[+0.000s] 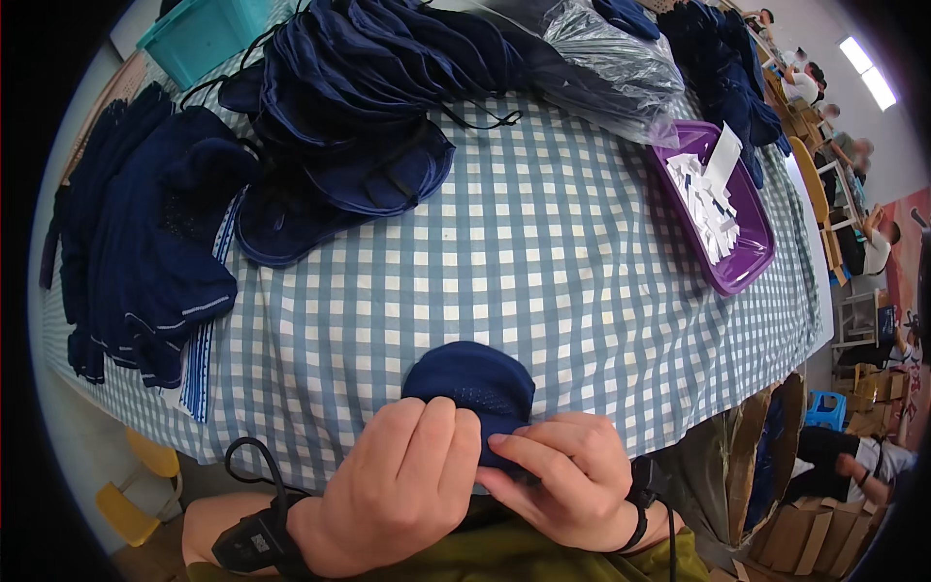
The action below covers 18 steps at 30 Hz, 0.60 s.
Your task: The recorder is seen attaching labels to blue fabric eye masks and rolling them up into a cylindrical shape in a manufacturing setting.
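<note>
At the table's near edge, both hands grip a navy blue fabric piece (472, 373) with a rounded far end and a patch of tiny dots. My left hand (402, 475) is closed over its left side, knuckles up, hiding the fingertips. On the right side, my right hand (567, 477) pinches the fabric between thumb and forefinger. The lower part of the piece is hidden behind the fingers. Under it lies a blue-and-white checked tablecloth (543, 252).
Navy fabric pieces (155, 223) are heaped at left, and a row of shiny navy pieces (378, 68) lies at the back. A purple basket (747, 267) of white slips (703, 209) stands at right, near clear plastic (621, 68). A teal bin (208, 44) is far left. People sit beyond, right.
</note>
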Motion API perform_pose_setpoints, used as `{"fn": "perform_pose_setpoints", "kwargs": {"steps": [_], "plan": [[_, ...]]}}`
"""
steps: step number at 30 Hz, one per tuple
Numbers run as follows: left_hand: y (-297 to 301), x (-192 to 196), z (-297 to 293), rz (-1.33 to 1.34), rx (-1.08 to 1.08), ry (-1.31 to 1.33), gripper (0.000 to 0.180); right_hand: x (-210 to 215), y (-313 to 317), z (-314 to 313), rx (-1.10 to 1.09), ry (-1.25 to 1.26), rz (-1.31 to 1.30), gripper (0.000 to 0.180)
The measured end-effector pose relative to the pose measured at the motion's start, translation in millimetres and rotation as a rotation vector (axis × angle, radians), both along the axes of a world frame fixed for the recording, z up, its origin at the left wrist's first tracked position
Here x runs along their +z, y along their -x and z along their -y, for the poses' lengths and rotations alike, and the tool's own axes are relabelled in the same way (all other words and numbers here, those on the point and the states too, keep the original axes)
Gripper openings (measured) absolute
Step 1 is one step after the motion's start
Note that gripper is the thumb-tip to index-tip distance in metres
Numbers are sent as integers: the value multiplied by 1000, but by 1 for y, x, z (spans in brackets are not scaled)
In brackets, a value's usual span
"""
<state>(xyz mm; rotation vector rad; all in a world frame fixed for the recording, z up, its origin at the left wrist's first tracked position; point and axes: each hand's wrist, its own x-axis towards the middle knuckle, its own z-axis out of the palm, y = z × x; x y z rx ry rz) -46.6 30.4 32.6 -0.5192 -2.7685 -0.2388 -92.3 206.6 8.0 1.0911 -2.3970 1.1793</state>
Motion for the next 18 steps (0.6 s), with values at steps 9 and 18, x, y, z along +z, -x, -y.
{"fn": "perform_pose_setpoints", "kwargs": {"steps": [9, 18], "plan": [[4, 31, 13, 408, 44, -308, 29, 4, -7, 1, 97, -34, 119, 33], [11, 20, 27, 159, -73, -411, 22, 11, 14, 20, -38, -55, 309, 12]]}}
